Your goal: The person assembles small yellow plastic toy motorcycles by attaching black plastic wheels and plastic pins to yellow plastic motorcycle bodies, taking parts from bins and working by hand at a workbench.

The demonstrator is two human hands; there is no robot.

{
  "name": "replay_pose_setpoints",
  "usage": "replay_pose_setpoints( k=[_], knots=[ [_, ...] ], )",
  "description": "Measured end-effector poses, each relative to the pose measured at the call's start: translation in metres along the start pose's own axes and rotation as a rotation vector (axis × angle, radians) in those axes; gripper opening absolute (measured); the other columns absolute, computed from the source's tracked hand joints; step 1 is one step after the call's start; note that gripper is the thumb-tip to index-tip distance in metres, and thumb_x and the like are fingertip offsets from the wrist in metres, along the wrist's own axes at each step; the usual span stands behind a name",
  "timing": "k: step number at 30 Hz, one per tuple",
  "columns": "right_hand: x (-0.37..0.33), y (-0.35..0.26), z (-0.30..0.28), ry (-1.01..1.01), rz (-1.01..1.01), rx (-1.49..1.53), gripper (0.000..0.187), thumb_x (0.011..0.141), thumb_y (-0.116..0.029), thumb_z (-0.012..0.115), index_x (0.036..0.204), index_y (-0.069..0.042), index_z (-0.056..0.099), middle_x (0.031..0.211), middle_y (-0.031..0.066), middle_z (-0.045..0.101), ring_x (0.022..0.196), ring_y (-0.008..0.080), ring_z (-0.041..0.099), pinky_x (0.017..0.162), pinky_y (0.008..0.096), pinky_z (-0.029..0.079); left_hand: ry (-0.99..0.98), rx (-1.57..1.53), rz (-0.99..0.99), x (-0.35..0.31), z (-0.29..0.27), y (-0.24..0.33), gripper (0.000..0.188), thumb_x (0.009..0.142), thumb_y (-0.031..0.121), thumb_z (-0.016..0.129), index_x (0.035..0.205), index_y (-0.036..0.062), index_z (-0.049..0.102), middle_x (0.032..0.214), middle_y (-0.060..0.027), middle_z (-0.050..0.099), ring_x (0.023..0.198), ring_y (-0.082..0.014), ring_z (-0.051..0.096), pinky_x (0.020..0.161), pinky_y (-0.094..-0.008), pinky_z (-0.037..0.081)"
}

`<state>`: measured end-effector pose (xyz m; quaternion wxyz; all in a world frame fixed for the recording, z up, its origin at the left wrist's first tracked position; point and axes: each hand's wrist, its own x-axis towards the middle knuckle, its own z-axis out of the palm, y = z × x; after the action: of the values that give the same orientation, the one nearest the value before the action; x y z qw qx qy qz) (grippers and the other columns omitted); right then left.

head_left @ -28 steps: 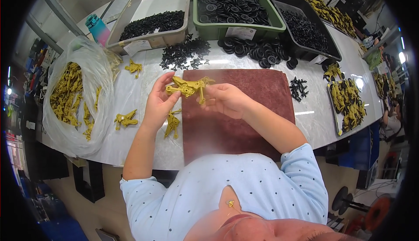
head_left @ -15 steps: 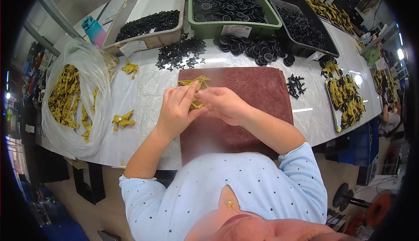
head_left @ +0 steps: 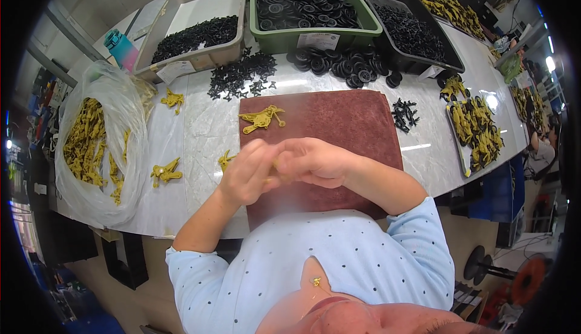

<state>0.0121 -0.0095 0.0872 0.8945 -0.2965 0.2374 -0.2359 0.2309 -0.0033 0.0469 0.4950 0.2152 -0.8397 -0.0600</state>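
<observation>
Near the left edge of the brown-red cloth (head_left: 339, 122), my left hand (head_left: 249, 172) is closed around a yellow plastic toy part (head_left: 225, 161). One end of the part sticks out left of the fingers; most of it is hidden. My right hand (head_left: 315, 161) meets the left, its fingers bent and pressed together on the same part, of which only a little yellow shows between the hands. Beyond them, another yellow toy part (head_left: 261, 118), shaped like a small bike frame, lies flat on the cloth.
A clear bag (head_left: 136, 170) of yellow parts stands left, beside two loose ones. At the back are a grey tray (head_left: 203, 68), a green tub (head_left: 357, 34) of black wheels and a black tray (head_left: 451, 63), with loose black pieces before them. A tray (head_left: 465, 167) of yellow-black pieces stands right.
Both hands have drawn back toward my body. The yellow part on the cloth, partly covered before, now lies uncovered. The other yellow part has moved nearer me, between the hands.
</observation>
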Motion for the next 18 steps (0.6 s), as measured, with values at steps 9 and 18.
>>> replay_pose_setpoints(
  k=[9,18],
  knots=[
    [-0.042,-0.040,-0.099,0.651,-0.289,-0.243,0.029,0.091,-0.003,0.054,0.119,0.001,0.049,0.099,0.0076,0.061,0.086,0.0142,0.059,0.077,0.0274,0.050,-0.205,0.497,-0.575,-0.025,-0.034,-0.008,0.033,0.088,0.011,0.061,0.118,-0.0026,0.057,0.106,-0.0159,0.058,0.089,-0.0287,0.056,0.078,-0.0374,0.048],
    [-0.012,-0.034,-0.136,0.991,-0.227,-1.674,0.050,0.078,-0.012,0.068,0.124,0.001,0.053,0.106,0.0223,0.062,0.097,0.0379,0.060,0.082,0.0431,0.050,-0.360,0.829,-0.587,-0.034,-0.032,-0.008,0.045,0.082,0.030,0.068,0.119,0.0056,0.059,0.111,-0.0138,0.057,0.100,-0.0295,0.055,0.079,-0.0406,0.045]
  ],
)
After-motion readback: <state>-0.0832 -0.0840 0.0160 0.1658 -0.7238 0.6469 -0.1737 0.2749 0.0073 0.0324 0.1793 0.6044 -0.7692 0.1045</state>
